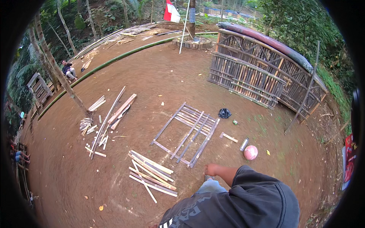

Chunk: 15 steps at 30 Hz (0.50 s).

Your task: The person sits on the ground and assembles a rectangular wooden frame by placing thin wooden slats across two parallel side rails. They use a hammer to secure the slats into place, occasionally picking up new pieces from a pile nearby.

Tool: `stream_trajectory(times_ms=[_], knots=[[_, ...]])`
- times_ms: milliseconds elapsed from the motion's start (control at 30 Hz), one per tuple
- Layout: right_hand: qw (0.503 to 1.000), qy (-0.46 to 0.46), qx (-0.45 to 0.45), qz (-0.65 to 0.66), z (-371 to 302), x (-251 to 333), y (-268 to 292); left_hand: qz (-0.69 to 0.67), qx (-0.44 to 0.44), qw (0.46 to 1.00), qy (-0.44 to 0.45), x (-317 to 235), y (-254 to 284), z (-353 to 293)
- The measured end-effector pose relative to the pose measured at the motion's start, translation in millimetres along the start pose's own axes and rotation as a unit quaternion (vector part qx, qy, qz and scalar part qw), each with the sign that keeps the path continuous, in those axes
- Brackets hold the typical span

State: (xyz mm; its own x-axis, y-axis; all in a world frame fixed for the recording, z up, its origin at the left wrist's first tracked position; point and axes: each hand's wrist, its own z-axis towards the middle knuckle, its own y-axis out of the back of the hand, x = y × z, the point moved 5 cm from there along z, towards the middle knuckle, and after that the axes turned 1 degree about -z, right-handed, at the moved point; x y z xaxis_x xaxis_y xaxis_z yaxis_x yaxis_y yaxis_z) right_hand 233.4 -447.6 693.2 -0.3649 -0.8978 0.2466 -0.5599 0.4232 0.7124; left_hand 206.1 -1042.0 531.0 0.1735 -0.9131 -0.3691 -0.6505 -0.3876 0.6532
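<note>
Here's the right hand (pixel 211 170) low beside pale jeans (pixel 210 186), too small to tell what, if anything, it pinches; just ahead-left of it 1 slatted wooden frame (pixel 193 139) lies flat, so the ground (pixel 148 83) bears it, loose slats (pixel 159 166) bunched further left

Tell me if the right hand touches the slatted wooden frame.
Apart: the head view shows brown soil between the right hand and the slatted wooden frame.

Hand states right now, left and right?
Left hand: not in view.
Right hand: just beyond the light-blue trousers; too small to tell open or closed, or holding anything.
</note>
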Motion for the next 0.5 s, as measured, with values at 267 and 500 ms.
stream_trajectory(times_ms=[267,500], knots=[[0.998,-0.002,0.029,-0.058,21,-27,-13,-0.008,-0.008,1.0,-0.001,7,5,-14],[0.999,-0.048,-0.02,-0.001,-8,-7,5,-0.002,-0.017,1.0,-0.007,12,21,-16]])
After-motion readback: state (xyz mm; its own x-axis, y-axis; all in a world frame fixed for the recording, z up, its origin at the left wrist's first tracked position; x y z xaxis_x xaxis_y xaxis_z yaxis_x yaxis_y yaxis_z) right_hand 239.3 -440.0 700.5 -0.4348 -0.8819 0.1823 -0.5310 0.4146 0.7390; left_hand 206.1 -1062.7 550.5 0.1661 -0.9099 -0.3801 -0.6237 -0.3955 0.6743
